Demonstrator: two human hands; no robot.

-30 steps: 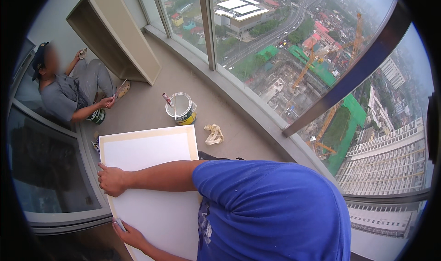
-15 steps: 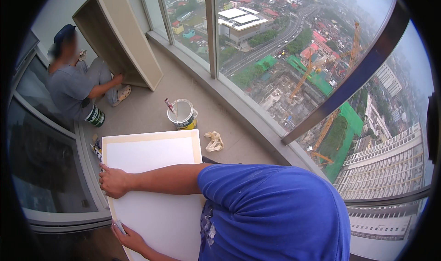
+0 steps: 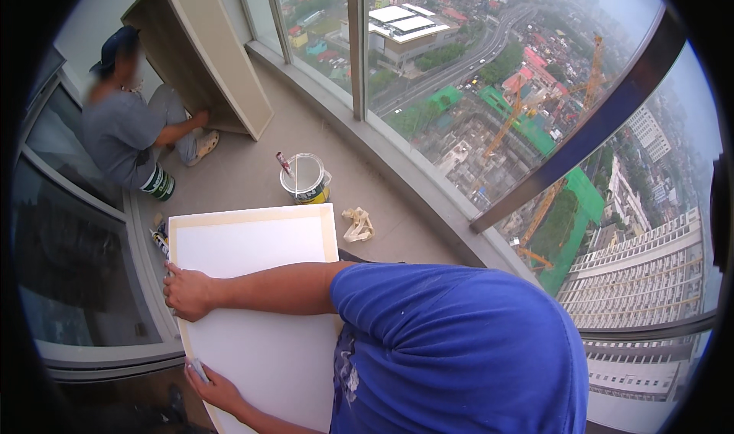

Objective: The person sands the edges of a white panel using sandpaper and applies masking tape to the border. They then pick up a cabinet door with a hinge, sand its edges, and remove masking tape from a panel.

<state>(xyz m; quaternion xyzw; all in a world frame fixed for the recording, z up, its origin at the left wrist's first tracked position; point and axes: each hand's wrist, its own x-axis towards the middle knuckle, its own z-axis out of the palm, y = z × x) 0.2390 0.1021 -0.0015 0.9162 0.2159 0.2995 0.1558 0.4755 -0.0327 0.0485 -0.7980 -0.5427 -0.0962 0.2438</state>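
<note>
A white rectangular panel (image 3: 256,237) with cream-coloured bands along its edges lies in front of me. My right hand (image 3: 189,293) reaches across it from the blue sleeve, its fingers curled at the panel's left edge. Whatever those fingers hold is mostly hidden. Lower down on the same edge is my left hand (image 3: 214,388), closed around a small pale grey flat piece (image 3: 199,370) between thumb and fingers.
Beyond the panel stand a paint bucket (image 3: 310,193) with a brush and a crumpled cream cloth (image 3: 358,225). A co-worker (image 3: 126,128) sits on a bucket (image 3: 159,183) beside an upright cabinet (image 3: 222,59). Tall windows (image 3: 436,75) line the right; glass doors (image 3: 73,273) the left.
The panel and surroundings sit slightly higher in the picture. My right hand has shifted slightly along with the panel's edge; my left hand keeps its hold. The co-worker's head has turned slightly.
</note>
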